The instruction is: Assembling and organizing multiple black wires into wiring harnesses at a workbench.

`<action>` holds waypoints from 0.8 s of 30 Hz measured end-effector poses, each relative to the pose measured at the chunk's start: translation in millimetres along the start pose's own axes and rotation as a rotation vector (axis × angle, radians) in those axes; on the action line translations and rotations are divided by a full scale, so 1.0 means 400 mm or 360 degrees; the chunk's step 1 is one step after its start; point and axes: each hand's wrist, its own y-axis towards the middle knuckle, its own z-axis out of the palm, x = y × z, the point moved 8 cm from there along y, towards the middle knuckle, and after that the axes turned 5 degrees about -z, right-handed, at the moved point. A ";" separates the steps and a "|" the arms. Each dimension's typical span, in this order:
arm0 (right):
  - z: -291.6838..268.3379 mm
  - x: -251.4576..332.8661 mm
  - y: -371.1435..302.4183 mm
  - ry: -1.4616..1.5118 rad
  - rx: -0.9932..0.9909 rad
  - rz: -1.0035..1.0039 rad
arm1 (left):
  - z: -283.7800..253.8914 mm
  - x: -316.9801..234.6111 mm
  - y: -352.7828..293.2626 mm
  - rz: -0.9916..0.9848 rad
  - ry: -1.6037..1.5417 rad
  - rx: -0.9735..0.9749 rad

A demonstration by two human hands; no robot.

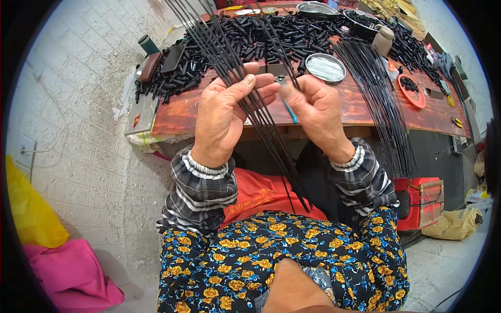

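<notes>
My left hand (222, 112) is closed around a loose bundle of long, thin black rods (206, 44), its thumb pressed across them. The rods slant from the upper left down to my lap. Close by on the right, my right hand (318, 107) is closed on small pliers (281, 80), whose metal head points toward the left fingertips. A turquoise handle (290, 111) shows below. One or two more black rods (276, 44) run down to the right thumb and forefinger; whether the fingers grip them too is hidden.
Heaps of short black tube-like parts (250, 32) cover the back of the red-brown table (180, 113). A round metal dish (326, 56) holds pale thin sticks. On the right lie a rod bundle (383, 96) overhanging the front edge, an orange plate (419, 103) and a beige bottle (383, 40).
</notes>
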 end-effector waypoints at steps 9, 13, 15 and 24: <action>0.031 -0.019 -0.013 -0.0084 0.0114 -0.0017 | 0.033 0.005 0.009 0.0009 -0.0111 0.0090; 0.029 -0.035 -0.014 -0.0344 0.0108 0.0099 | 0.019 0.012 0.012 -0.0033 -0.0122 0.0049; 0.027 -0.033 -0.012 -0.0342 0.0098 0.0059 | 0.015 0.016 0.016 -0.0060 -0.0122 0.0046; 0.008 -0.027 -0.013 -0.0463 0.0026 -0.0170 | 0.006 0.018 0.025 -0.0054 -0.0111 0.0085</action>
